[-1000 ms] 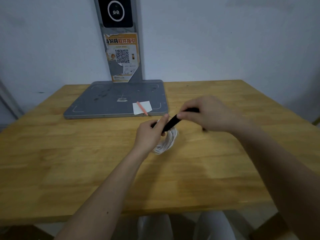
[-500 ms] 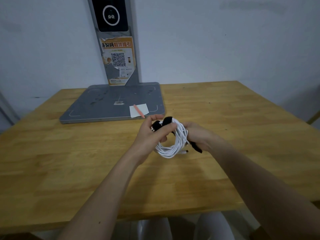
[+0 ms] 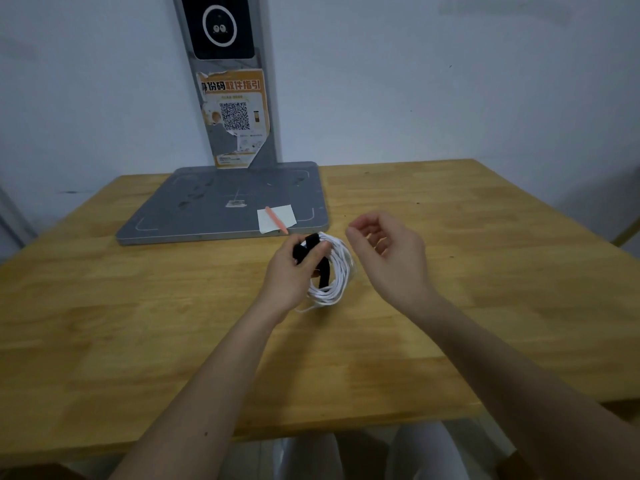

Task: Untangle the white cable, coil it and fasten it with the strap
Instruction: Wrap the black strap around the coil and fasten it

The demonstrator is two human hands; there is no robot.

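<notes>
A: Which step is this?

B: Fastening, by the look of it. The left hand point(image 3: 291, 271) pinches the black fabric strap point(image 3: 313, 252) against the coiled white cable point(image 3: 334, 271), held just above the wooden table point(image 3: 138, 323).

A: And the right hand point(image 3: 388, 254)?

B: Empty, fingers loosely curled, just beside the coil. It probably needs to take the strap's hanging tail and wrap it closed.

Illumination: dim, even, diffuse; source not identifiable. Cool grey-blue cast on wall point(image 3: 450, 81). No hard glare; faint soft sheen on wooden table point(image 3: 346, 368) near front edge. Shadows weak, soft-edged, under forearms and beside white cable point(image 3: 337, 271). Overall image soft, slightly noisy. Wide-angle distortion: table edges bow, grey stand column point(image 3: 235, 98) leans. Poster point(image 3: 235, 116) small print unreadable. Corners darker.
</notes>
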